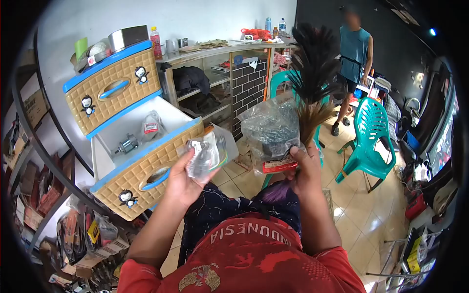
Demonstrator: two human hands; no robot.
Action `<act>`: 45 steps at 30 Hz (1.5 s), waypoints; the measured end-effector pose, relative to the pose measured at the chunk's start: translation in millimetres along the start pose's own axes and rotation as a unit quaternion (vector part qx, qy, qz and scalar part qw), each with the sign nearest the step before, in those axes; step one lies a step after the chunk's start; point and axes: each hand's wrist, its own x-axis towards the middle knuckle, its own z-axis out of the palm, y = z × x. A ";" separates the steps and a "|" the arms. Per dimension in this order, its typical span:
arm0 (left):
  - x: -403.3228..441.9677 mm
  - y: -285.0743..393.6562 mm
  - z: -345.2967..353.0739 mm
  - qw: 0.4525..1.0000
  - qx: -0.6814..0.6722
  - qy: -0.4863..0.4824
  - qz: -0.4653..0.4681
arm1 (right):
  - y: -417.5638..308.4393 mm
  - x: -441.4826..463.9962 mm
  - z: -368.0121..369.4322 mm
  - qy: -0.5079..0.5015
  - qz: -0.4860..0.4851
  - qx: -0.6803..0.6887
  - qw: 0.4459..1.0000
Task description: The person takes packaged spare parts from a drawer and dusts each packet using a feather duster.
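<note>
My left hand (181,186) is closed on a small clear plastic packet (209,152), its contents hard to make out. The packet is in front of the open drawer (106,157) of a tan and blue cabinet. Inside that drawer lie a metal part (127,144) and a bagged item (152,125) with a red label. In my right hand (308,168) are a clear plastic bag (268,122), holding a dark part and showing a red label, and a feather duster (315,68). The duster's dark feathers point up, and purple feathers show below the hand.
A green plastic chair (372,139) stands at the right; another green chair (283,83) is partly behind the bag. A person (355,53) stands at the back. A glass display counter (207,53) runs along the wall. Shelves at the left hold packed parts (73,229).
</note>
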 end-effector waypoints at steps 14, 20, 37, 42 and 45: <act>35.3 13.5 18.9 0.990 -0.013 -0.129 -0.062 | -31.6 6.7 -1.9 -0.013 -0.073 -0.077 0.994; 25.5 -1.7 22.0 0.959 0.136 -0.222 -0.110 | -38.4 -4.1 -11.9 -0.038 0.004 -0.123 0.992; 32.6 -45.7 45.2 0.853 0.253 -0.421 -0.174 | -66.9 -41.0 -8.5 -0.102 0.075 -0.146 0.981; 45.8 -37.9 51.7 0.881 0.190 -0.404 -0.156 | -72.0 -50.1 -2.5 0.016 -0.058 -0.264 0.963; 40.1 -16.2 68.9 0.915 0.136 -0.348 -0.149 | -84.1 -58.5 -4.3 0.068 -0.047 -0.304 0.949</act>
